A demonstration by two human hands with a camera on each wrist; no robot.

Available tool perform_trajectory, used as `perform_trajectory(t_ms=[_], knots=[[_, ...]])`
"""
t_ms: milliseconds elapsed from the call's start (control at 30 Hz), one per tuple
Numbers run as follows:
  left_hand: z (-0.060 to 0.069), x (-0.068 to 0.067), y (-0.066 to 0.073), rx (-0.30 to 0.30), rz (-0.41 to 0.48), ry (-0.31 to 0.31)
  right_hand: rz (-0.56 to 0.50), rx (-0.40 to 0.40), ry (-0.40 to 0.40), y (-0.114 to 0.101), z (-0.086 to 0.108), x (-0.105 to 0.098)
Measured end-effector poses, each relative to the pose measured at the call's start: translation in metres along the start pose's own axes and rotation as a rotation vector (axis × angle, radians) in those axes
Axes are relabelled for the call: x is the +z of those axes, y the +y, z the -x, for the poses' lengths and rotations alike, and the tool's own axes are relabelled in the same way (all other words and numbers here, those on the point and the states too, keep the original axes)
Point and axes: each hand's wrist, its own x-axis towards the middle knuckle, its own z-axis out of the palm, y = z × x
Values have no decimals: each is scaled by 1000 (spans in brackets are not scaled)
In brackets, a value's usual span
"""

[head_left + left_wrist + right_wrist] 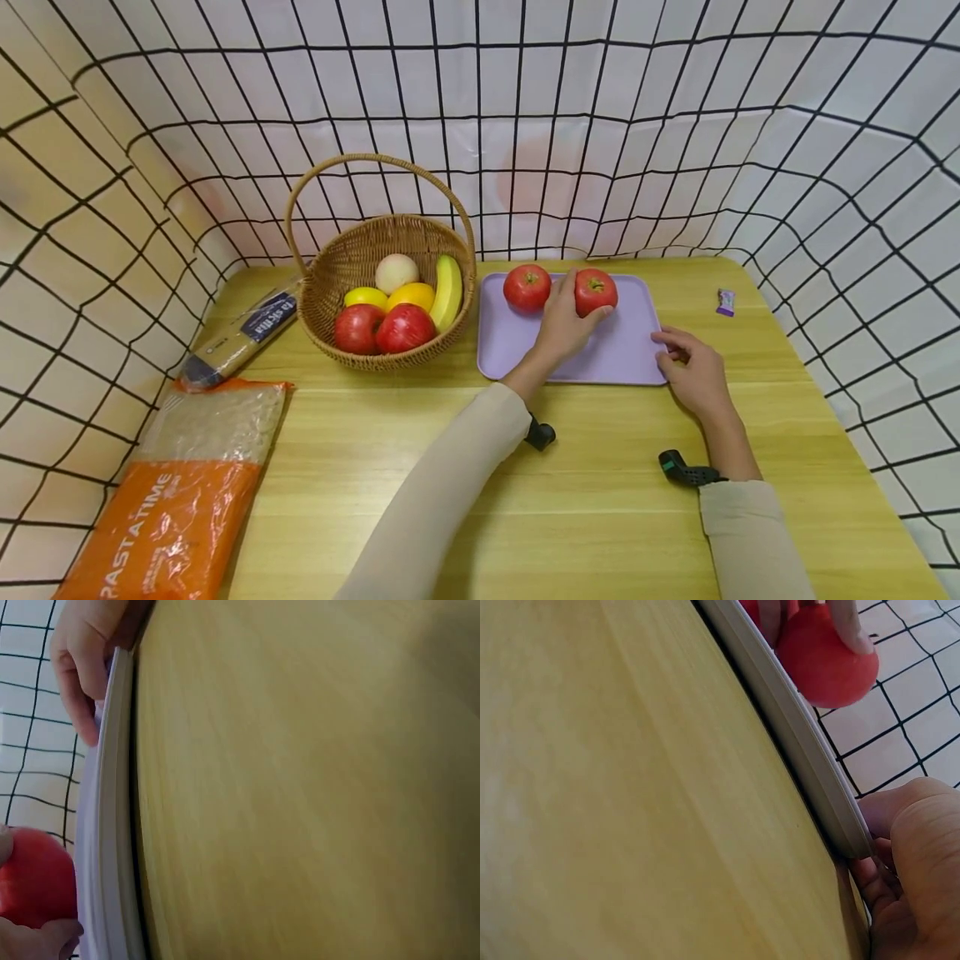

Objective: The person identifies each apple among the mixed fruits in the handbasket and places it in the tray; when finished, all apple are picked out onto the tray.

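Observation:
On the lilac tray (pixel 628 354) are two red apples. My left hand (pixel 562 325) reaches over the tray and grips the right-hand red apple (pixel 597 292), thumb on its near side; the left wrist view shows part of this apple (pixel 36 881) at its edge. Whether it touches the tray surface is hard to tell. The other red apple (pixel 527 288) sits just left of my left fingers. At the tray's right edge, my right hand (pixel 693 371) pinches the rim, its thumb against the rim in the right wrist view.
Left of the tray, a wicker basket (pixel 313 287) with a tall handle holds apples, yellow fruits, a banana and a pale round fruit. Farther left lie an orange pasta bag (pixel 180 500) and a second pasta packet (pixel 243 337). A small purple wrapped sweet (pixel 725 302) lies at right.

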Motion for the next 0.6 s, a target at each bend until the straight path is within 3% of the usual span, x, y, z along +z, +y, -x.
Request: perform_trajectory(t_ms=[133,300,600], knots=[[-5,6,0,-28,1,37,-4,-6,6,-1,-1,0],[-9,10,-4,-18,-38,75,-3,-13,10,-4,-1,-2],[-13,11,-4,-32,-71,41,-5,-13,15,-2,0,0]])
